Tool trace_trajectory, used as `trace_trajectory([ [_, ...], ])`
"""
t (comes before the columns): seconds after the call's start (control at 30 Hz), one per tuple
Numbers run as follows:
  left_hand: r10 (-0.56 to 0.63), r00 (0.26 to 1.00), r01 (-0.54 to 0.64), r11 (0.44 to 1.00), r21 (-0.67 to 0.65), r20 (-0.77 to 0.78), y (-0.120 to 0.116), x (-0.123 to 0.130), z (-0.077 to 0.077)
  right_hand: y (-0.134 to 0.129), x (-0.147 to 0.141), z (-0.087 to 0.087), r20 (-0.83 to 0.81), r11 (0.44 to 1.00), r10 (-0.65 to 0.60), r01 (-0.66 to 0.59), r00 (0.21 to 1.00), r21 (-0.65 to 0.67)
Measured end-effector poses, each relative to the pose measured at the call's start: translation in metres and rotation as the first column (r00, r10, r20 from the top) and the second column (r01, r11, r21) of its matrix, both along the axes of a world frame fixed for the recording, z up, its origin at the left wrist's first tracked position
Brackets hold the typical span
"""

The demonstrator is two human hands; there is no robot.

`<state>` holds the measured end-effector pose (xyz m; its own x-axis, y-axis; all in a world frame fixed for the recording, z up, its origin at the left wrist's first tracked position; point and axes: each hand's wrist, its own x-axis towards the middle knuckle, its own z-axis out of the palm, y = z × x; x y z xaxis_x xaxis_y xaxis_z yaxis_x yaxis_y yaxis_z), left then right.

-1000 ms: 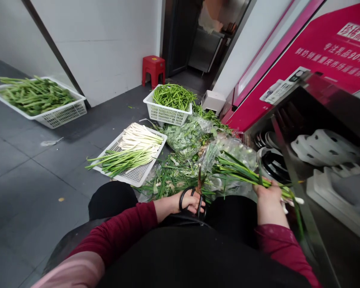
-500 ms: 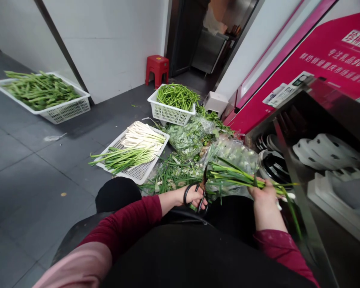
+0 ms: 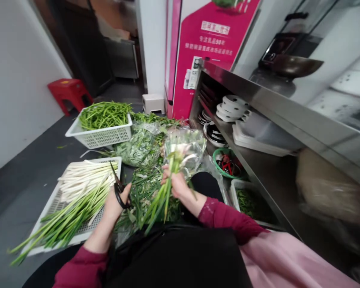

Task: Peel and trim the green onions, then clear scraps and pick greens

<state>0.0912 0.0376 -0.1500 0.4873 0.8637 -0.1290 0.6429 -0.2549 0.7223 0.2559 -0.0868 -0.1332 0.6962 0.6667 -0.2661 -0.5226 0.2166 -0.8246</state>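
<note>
Clock read from the middle of the view, and it's the left hand point(image 3: 112, 202) out at 8 o'clock, clamped on the scissors point(image 3: 118, 186), black handles in the grip, tips aimed up toward 11; whether the blades are parted, you cannot tell from here. The right hand point(image 3: 180, 185), just below centre at 6 o'clock, has its fingers wrapped tight round the scallions point(image 3: 164, 196), pale root ends up toward 12, green leaves hanging down toward 7. The two hands are well apart, loose greens point(image 3: 147, 184) spread between and beneath them at 7 o'clock. Farther out at 8 sits the tray point(image 3: 45, 212), loaded with stalks point(image 3: 81, 198), white ends toward the top, green ones poking over the near left edge, and the left hand is right at its right side. Over to 9 o'clock, the basket point(image 3: 103, 138) is heaped with green stems point(image 3: 106, 114), a bag of leaves point(image 3: 138, 148) just beside it. The red stool point(image 3: 67, 90) is at 10, a small white stool point(image 3: 153, 104) at 11, the pink panel point(image 3: 201, 76) standing between 12 and 1. Round to 2 o'clock, white dishes point(image 3: 232, 108) are stacked under the bench point(image 3: 249, 92); a green bowl point(image 3: 218, 167) comes up between 3 and 4, and at 4 there's a crate point(image 3: 235, 192) with more greenery inside.
</note>
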Motion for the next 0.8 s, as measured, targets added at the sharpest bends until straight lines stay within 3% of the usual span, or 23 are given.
trace_trajectory([
  [0.07, -0.025, 0.960, 0.099, 0.962, 0.255, -0.280, 0.007, 0.005, 0.027, 0.004, -0.019, 0.000, 0.029, 0.975, 0.223, -0.224, 0.974, 0.010],
  [0.13, -0.032, 0.877, 0.204, 0.928, 0.312, -0.480, 0.002, 0.016, 0.048, 0.005, -0.027, 0.005, 0.048, 0.922, 0.384, -0.386, 0.922, 0.039],
  [0.23, -0.119, 0.796, 0.370, 0.871, 0.322, -0.594, -0.018, 0.039, 0.061, 0.003, -0.019, 0.009, 0.026, 0.856, 0.509, -0.509, 0.860, 0.092],
  [0.37, -0.258, 0.731, 0.600, 0.684, 0.414, -0.632, -0.040, 0.059, 0.057, -0.001, 0.003, -0.002, -0.072, 0.813, 0.573, -0.554, 0.817, 0.181],
  [0.43, -0.352, 0.694, 0.682, 0.599, 0.419, -0.627, -0.042, 0.061, 0.055, -0.005, 0.011, -0.010, -0.106, 0.819, 0.561, -0.530, 0.821, 0.222],
  [0.6, -0.453, 0.655, 0.753, 0.457, 0.473, -0.605, -0.038, 0.064, 0.060, -0.007, 0.017, -0.013, -0.171, 0.855, 0.505, -0.464, 0.846, 0.232],
  [0.7, -0.450, 0.761, 0.647, 0.468, 0.602, -0.467, -0.043, 0.063, 0.063, -0.004, 0.016, -0.003, -0.192, 0.920, 0.368, -0.327, 0.910, 0.214],
  [0.73, -0.441, 0.810, 0.580, 0.503, 0.641, -0.388, -0.047, 0.061, 0.062, -0.003, 0.016, 0.001, -0.200, 0.945, 0.296, -0.256, 0.934, 0.205],
  [0.8, -0.382, 0.898, 0.427, 0.633, 0.646, -0.219, -0.059, 0.055, 0.054, -0.001, 0.016, 0.010, -0.222, 0.976, 0.155, -0.114, 0.963, 0.186],
])
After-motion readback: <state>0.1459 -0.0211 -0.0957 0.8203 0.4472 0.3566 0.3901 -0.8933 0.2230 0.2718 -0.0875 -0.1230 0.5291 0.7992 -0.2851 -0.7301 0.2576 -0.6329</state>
